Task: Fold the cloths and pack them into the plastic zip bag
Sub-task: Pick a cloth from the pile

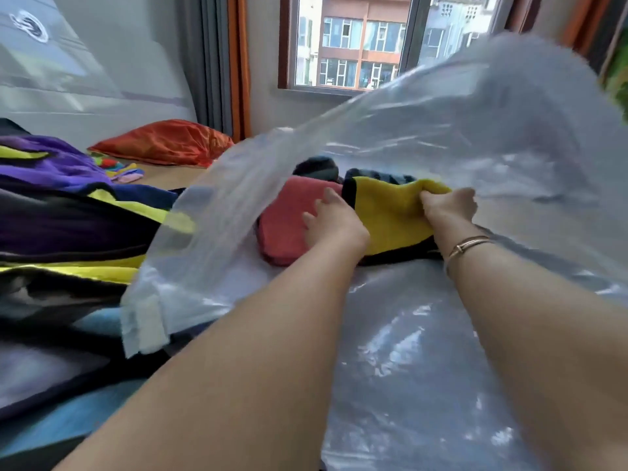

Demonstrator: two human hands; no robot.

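Note:
Both my arms reach into the mouth of a large clear plastic zip bag point(424, 130), whose upper sheet billows above them. Inside lie a folded red cloth point(285, 226), a folded yellow cloth with a black edge point(390, 219) and dark cloths point(317, 168) behind them. My left hand point(334, 220) rests with straight fingers on the red cloth, beside the yellow one. At the yellow cloth's far right corner my right hand point(448, 207) grips the fabric; a bracelet sits on that wrist. The bag's white zip strip point(146, 321) hangs at the left.
A heap of purple, black and yellow cloths point(68, 212) lies to the left on the bed. An orange satin pillow point(166, 142) sits at the back by the curtain. A window point(350, 42) is straight ahead.

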